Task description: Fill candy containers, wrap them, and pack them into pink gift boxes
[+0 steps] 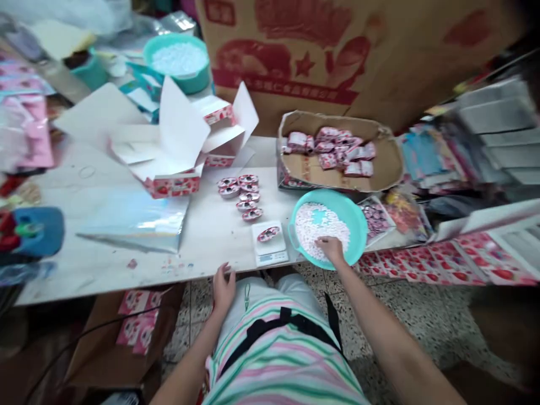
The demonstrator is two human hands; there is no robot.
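Note:
My right hand reaches into a turquoise basin, its fingers bent together in the small white pellets. What lies between the fingertips is too small to make out clearly. My left hand rests at the table's front edge with fingers loosely apart and nothing in it. Between the hands, a small white digital scale bears one oval red-and-white container. Several similar oval containers stand in a cluster behind the scale.
Behind the basin sits a cut-down cardboard tray with several small red-and-pink packs. Opened strawberry-print boxes stand left of centre, near a flat plastic sheet. A second turquoise basin and a large carton are at the back.

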